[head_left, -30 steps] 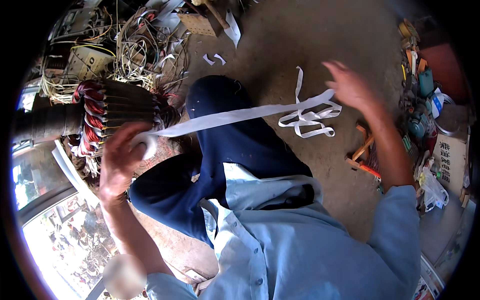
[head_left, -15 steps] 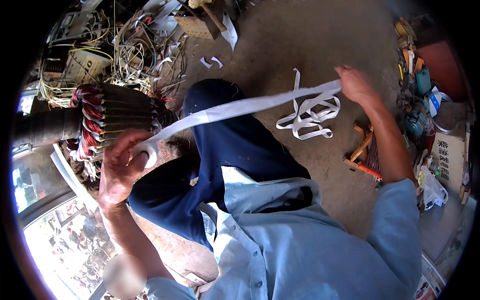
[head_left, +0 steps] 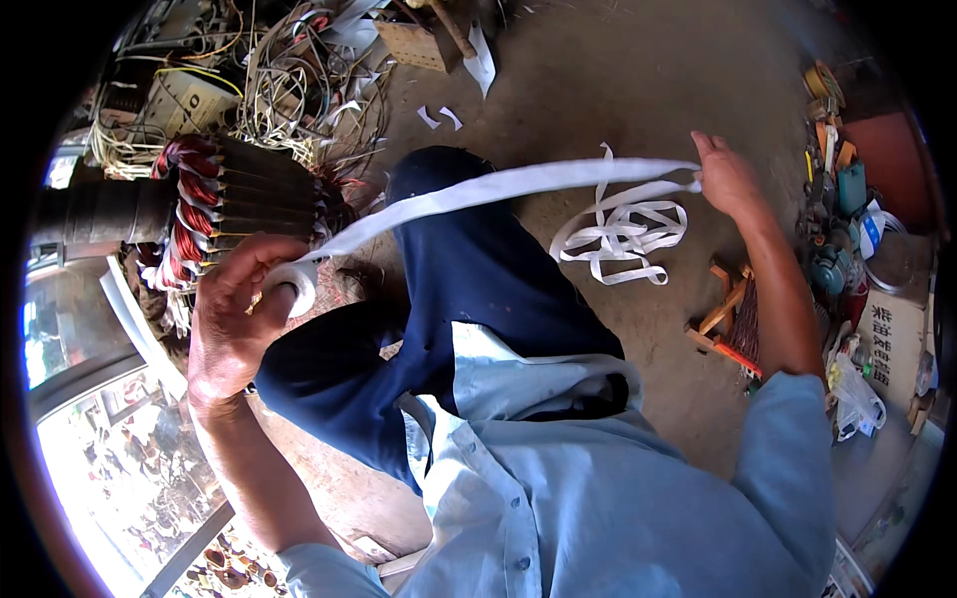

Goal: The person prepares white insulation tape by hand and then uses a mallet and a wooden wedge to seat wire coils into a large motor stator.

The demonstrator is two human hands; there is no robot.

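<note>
A small roll of white cloth tape sits in my left hand, its fingers and thumb closed around it. From the roll a long white strip runs across above my knee to my right hand, which pinches it at the far right. Past that pinch, the tape doubles back and drops to a loose tangled heap of white tape on the floor. Just beyond my left hand lies a motor rotor with dark red wire windings and a thick dark shaft.
Tangled wires and scrap fill the far left. A trowel and a perforated block lie on the floor. An orange-framed wire spool, tools and a cardboard box line the right side.
The view has shifted slightly. My hands remain spread apart with the strip stretched between them, and the tape beyond my right hand now trails down to the heap.
</note>
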